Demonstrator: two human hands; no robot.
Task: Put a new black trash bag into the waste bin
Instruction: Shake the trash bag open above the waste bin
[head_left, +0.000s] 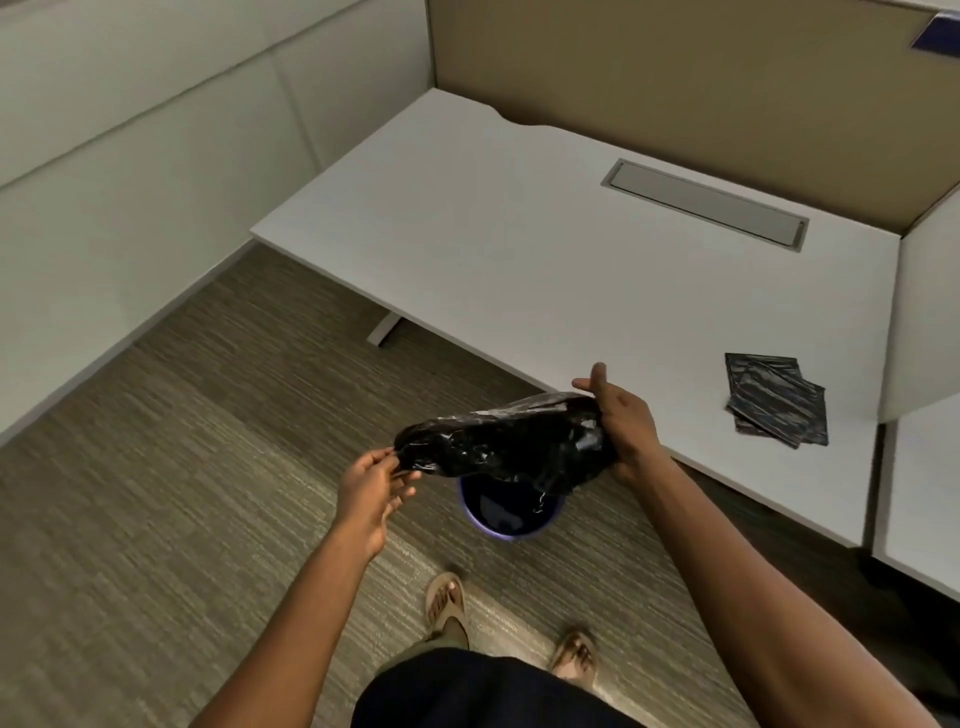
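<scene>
**Bag held open-handed above the bin**

The black trash bag (506, 447) hangs bunched between both hands, directly over the waste bin (511, 512) on the floor. The left hand (371, 486) pinches one end between fingertips; the right hand (621, 415) clamps the other. Thin, limp, probably slippery film: best gripped at the mouth's edge.

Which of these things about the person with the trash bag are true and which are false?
1. Both hands hold the black trash bag. True: the left hand pinches one end and the right hand holds the other.
2. The bag already lines the waste bin. False: it is held above the bin.
3. Folded black bags lie on the white desk. True.
4. The bin stands on the desk. False: it is on the carpet.
</scene>
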